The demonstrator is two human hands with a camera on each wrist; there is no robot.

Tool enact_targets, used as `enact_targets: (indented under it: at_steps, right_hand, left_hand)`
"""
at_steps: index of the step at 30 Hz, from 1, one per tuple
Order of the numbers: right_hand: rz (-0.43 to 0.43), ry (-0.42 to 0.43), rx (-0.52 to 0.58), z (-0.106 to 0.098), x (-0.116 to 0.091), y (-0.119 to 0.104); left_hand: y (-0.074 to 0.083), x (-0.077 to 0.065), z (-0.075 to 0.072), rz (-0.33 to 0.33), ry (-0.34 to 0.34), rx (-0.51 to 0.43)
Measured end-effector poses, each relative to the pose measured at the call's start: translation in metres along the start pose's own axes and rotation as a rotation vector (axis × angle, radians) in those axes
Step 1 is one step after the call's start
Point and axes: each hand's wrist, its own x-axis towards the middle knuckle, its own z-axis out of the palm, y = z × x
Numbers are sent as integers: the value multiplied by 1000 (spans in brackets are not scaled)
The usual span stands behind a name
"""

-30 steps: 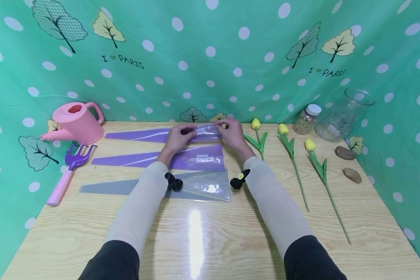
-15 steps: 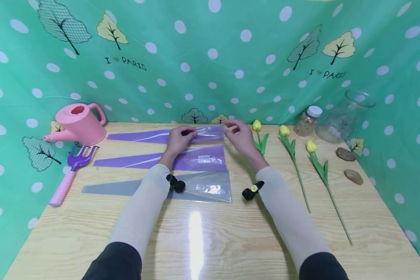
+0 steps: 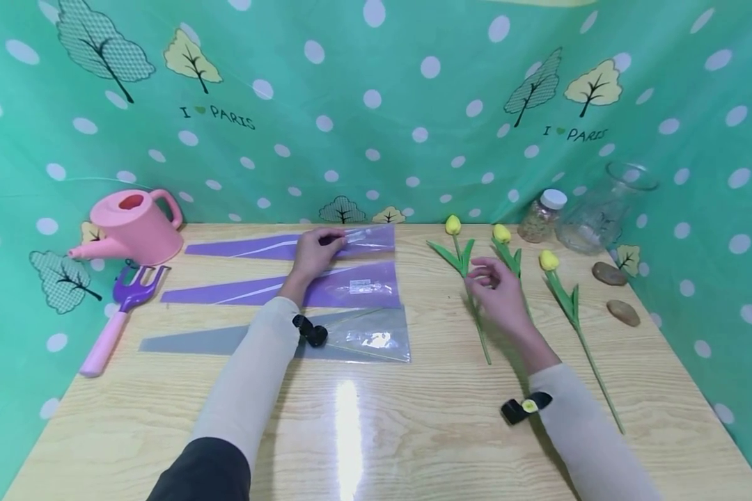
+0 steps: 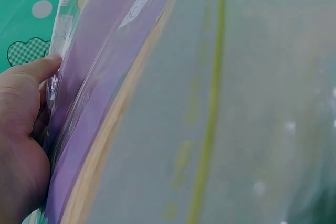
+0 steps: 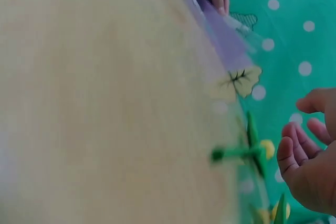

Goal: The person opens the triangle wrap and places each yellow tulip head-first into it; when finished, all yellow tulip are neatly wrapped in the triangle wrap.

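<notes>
My left hand (image 3: 316, 252) pinches the farthest purple plastic flower sleeve (image 3: 376, 239) near its wide clear end; in the left wrist view the thumb lies on its plastic edge. Nearer to me lie a second purple sleeve (image 3: 301, 287) and a grey sleeve (image 3: 194, 339), partly under my left arm. My right hand (image 3: 500, 292) is over the artificial yellow tulips, fingers loosely bent and holding nothing. Its fingertips overlap the stem of the left tulip (image 3: 453, 225), and the hand hides part of the middle tulip (image 3: 501, 234). A third tulip (image 3: 548, 261) lies to the right.
At the left stand a pink watering can (image 3: 139, 226) and a purple hand fork (image 3: 109, 334) with a pink handle. A white-capped jar (image 3: 539, 219), a glass vase (image 3: 585, 226) and two stones (image 3: 609, 273) are at the right. A green curtain (image 3: 376, 160) hangs behind.
My right hand has let go of the far sleeve's clear end and moved right and toward me, over the tulips. My left hand stays on that sleeve.
</notes>
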Motion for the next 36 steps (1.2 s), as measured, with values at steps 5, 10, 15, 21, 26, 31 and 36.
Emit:
enact_targets:
  at_steps: [5, 10, 15, 21, 26, 31, 36]
  right_hand:
    - [61, -2, -1, -12, -13, 15]
    - [93, -17, -10, -11, -14, 27]
    - [80, 9, -152, -5, -13, 28]
    - [9, 52, -328, 2, -12, 19]
    - [13, 56, -382, 2, -11, 15]
    - [68, 17, -300, -4, -12, 13]
    - [140, -33, -130, -8, -16, 2]
  left_hand:
    - [0, 0, 0, 0, -2, 2]
    - [2, -2, -2, -13, 1, 1]
    - [2, -2, -2, -5, -3, 20]
    - [3, -4, -1, 5, 0, 35]
    - [3, -4, 0, -7, 2, 37]
    - [2, -4, 0, -2, 3, 44]
    - [2, -4, 0, 4, 4, 57]
